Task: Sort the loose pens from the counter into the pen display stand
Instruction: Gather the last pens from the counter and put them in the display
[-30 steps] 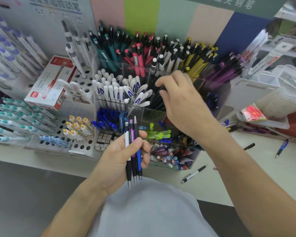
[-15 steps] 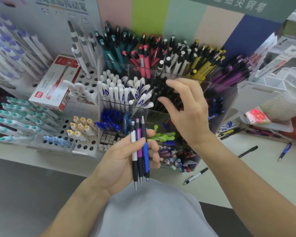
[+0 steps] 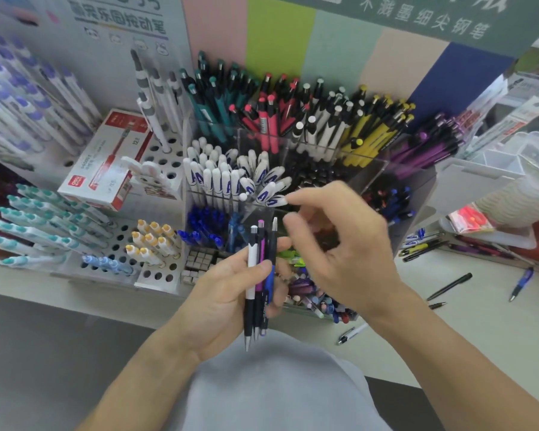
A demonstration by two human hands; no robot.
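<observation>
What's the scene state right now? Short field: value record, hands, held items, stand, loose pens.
left hand: left hand grips three pens, tips pointing down
held pens: one white-and-black, one magenta, one blue
right hand: right hand holds nothing, fingers loosely curled, just right of the held pens' tops; motion-blurred
stand: clear pen display stand, compartments sorted by colour
loose pens on counter: white pen, black pen, blue pen, more beside the stand
other: red and white box left of stand
</observation>
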